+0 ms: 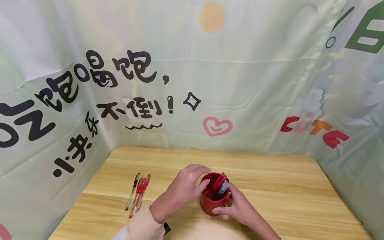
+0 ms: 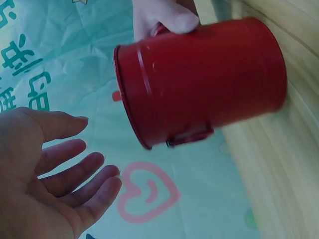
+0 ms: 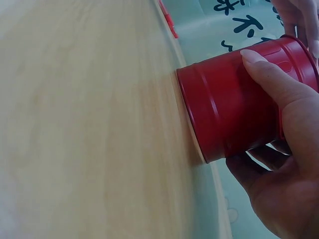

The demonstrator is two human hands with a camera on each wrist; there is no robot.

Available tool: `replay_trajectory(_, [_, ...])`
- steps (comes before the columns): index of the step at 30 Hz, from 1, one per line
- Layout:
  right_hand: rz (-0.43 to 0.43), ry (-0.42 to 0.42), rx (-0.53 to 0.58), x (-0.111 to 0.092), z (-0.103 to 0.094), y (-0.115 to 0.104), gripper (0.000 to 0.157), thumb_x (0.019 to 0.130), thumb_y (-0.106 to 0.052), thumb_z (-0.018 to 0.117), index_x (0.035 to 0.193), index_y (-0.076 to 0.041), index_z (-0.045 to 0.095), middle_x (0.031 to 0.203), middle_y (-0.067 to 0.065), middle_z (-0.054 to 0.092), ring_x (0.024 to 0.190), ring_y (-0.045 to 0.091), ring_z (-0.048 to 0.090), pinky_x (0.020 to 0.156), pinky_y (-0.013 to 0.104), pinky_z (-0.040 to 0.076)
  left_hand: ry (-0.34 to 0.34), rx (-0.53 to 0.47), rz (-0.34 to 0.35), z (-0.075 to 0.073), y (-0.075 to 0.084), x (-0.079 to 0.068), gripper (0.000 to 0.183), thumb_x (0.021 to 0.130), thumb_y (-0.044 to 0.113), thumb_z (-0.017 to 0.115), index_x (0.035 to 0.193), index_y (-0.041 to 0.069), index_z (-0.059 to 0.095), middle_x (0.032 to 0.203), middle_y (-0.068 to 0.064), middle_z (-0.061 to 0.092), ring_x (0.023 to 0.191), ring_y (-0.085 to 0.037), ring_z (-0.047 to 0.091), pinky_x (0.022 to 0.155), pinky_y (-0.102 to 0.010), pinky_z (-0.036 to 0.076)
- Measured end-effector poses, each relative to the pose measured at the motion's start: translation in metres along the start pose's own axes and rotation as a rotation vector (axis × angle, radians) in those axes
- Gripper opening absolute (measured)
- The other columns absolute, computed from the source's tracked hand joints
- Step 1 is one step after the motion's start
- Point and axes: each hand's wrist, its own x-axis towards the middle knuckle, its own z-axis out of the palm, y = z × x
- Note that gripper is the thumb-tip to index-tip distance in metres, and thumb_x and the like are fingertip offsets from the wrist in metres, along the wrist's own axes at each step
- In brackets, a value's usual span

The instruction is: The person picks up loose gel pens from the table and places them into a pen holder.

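- Right grip (image 1: 238, 206): curled round the red mug (image 1: 207, 204).
- Left grip (image 1: 186, 182): fingers relaxed beside its rim.
- Mug: upright on the worktop (image 1: 276, 180), pens (image 1: 221, 182) inside.
- Loose pens (image 1: 140, 187): lying to the left.

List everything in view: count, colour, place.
Table: one, light wood, below
Cup: one, red, mid-table
Pens in cup: several, red, black, grey, inside
Black-capped pen: one, black and clear, left of cup
Red-capped pens: about three, red and clear, beside it
Dark object: one, black, bottom edge, unidentifiable
Backdrop cloth: count unclear, pale green, behind table
Black writing: two lines, black, cloth's left
Heart: one, pink, cloth behind cup
Disc: one, orange, top centre
Star outline: one, black, left of heart
CUTE lettering: one, red, pink, orange, cloth's right
Green print: at least one, green, top right
Left sleeve: one, beige, left wrist
Left grip: one, bare hand, by cup's mouth
Right grip: one, bare hand, holding cup
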Motion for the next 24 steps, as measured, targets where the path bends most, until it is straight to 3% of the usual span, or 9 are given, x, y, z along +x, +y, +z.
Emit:
replay_trajectory(10, [-0.006,0.018,-0.004,0.0,0.0,0.001,0.097,0.069,-0.043,0.096,0.15,-0.024,0.045,0.145,-0.004,0.06,0.13,0.016,0.06,0.106,0.025,0.053,0.095,0.111,0.015,-0.009,-0.025,-0.012,0.046,0.088,0.02,0.084,0.131,0.011,0.07,0.129,-0.006,0.072,0.122,-0.024,0.068,0.1,-0.037,0.059])
replay_trajectory(24, [0.039,0.007,0.015,0.0,0.001,0.0,0.101,0.067,-0.042,0.097,0.151,-0.024,0.044,0.147,-0.004,0.057,0.135,0.02,0.058,0.108,0.026,0.051,0.136,0.216,-0.065,-0.018,-0.062,-0.037,0.062,0.08,0.014,0.09,0.137,0.008,0.066,0.13,-0.01,0.071,0.119,-0.028,0.069,0.095,-0.039,0.061])
